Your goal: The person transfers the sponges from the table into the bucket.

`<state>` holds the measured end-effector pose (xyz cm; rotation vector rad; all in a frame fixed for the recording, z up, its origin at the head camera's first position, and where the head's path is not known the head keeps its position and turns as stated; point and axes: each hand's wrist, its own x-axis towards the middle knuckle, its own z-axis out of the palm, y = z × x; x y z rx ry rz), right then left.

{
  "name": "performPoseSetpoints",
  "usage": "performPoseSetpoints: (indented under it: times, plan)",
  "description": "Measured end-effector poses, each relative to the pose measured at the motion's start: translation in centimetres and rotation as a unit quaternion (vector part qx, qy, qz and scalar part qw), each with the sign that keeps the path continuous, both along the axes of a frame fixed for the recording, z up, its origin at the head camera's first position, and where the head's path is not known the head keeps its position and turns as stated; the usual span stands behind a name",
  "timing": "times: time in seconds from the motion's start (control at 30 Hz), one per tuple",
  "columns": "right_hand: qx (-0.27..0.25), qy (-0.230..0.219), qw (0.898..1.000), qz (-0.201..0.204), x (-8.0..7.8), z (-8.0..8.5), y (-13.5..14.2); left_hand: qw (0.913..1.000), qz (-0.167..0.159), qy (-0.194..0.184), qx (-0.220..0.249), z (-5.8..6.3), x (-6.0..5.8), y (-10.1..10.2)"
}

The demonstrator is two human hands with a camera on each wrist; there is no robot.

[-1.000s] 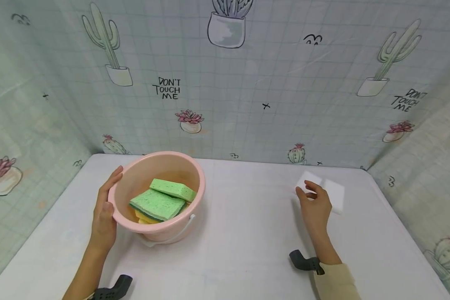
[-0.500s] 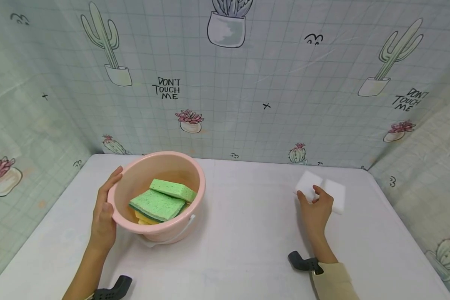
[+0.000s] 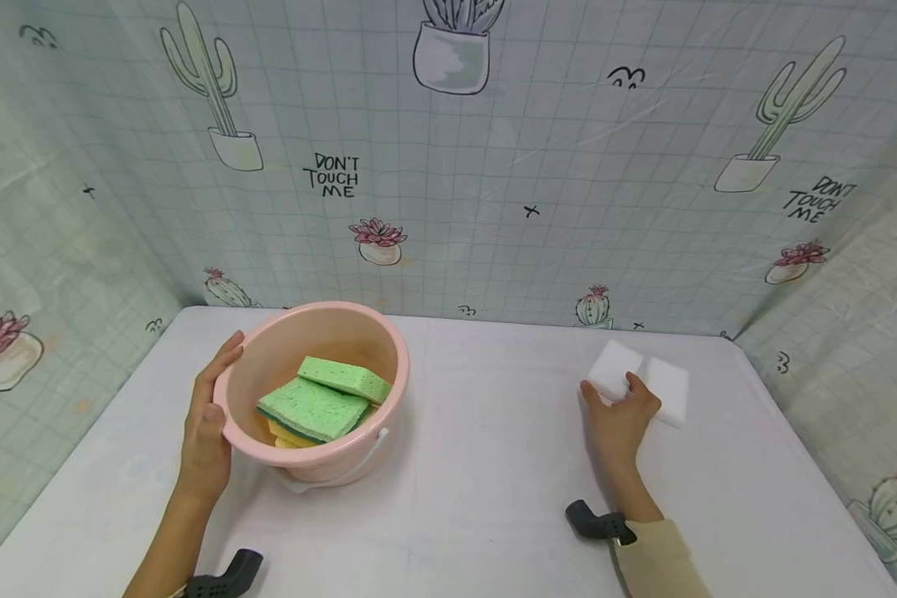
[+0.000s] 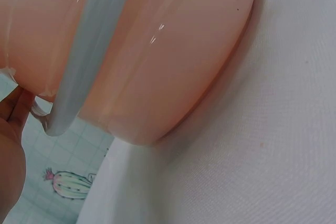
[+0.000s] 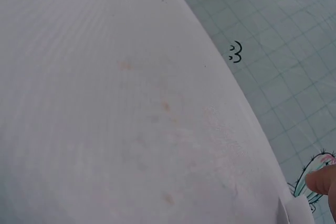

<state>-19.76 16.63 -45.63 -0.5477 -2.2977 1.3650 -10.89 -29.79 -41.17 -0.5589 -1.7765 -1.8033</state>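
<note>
A pink bucket (image 3: 344, 465) stands on the left of the table, with its pale handle (image 4: 86, 51) hanging down. My left hand (image 3: 208, 440) holds the bucket at its left side, fingers and thumb along the outside at the rim. Green scouring sponges (image 3: 317, 407) lie in the bucket over yellow ones (image 3: 287, 434). At the table's far right, my right hand (image 3: 620, 423) has thumb and forefinger spread at the near end of a white sponge-like block (image 3: 615, 365). In the right wrist view a fingertip (image 5: 317, 179) shows just above the white block's edge.
A second white block (image 3: 669, 390) lies just right of the first. Behind the white table (image 3: 478, 432) hangs a cactus-print curtain (image 3: 478, 166), which also closes off both sides. The table's far edge runs close behind the bucket and the blocks.
My right hand has moved slightly left and toward me; its thumb and forefinger have spread wider at the first white block. The blocks, the bucket and my left hand show almost no change.
</note>
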Motion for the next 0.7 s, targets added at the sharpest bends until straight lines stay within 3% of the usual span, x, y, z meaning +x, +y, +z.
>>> performPoseSetpoints:
  times: [0.33, 0.7]
  plan:
    - [0.033, -0.027, 0.999, -0.005, -0.7, 0.2, -0.6, 0.9999, 0.006, -0.010, -0.004, 0.0, 0.1, 0.2]
    - [0.031, -0.021, 0.999, -0.018, -1.2, 0.4, -0.6, 0.9997, 0.013, -0.013, -0.013, 0.2, 0.1, 0.1]
